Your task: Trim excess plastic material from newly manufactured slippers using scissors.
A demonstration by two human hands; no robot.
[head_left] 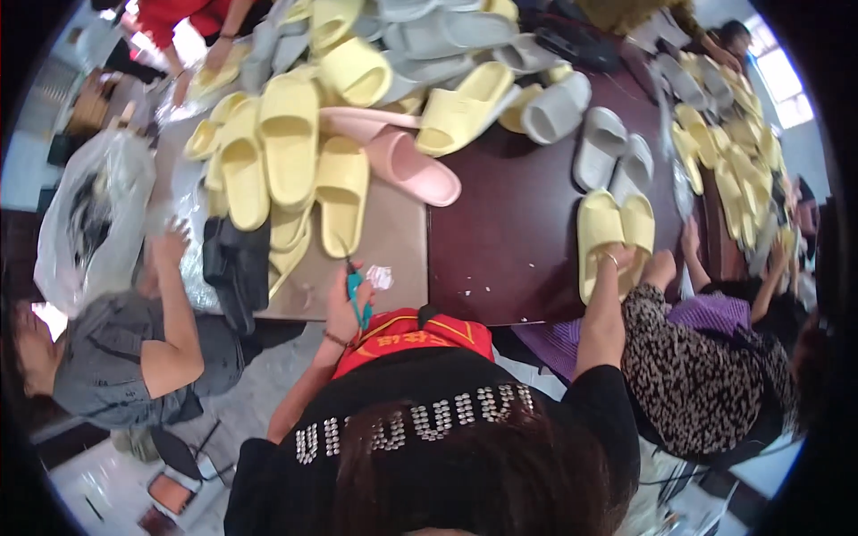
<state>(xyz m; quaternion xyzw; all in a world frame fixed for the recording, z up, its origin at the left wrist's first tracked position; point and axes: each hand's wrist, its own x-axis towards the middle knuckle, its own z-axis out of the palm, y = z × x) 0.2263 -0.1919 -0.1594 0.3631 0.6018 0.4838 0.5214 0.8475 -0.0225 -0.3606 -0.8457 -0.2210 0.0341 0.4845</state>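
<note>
My left hand (340,302) is closed around teal-handled snips (359,299) at the front edge of the table. Their dark tip points up toward the heel of a yellow slipper (342,192). Beside that hand is a small crumpled pinkish-white scrap (380,277). Further right, my right hand (615,259) grips a pair of yellow slippers (597,219) near their inner edges, its fingertips partly hidden among them. The pair sits side by side, touching grey slippers (601,147) just behind.
A heap of yellow and grey slippers (290,134) covers the far left, with a pink slipper (413,168) and black slippers (234,268). Co-workers sit close on both sides; one person's hand (660,268) is near my right arm. A plastic bag (98,214) stands at left.
</note>
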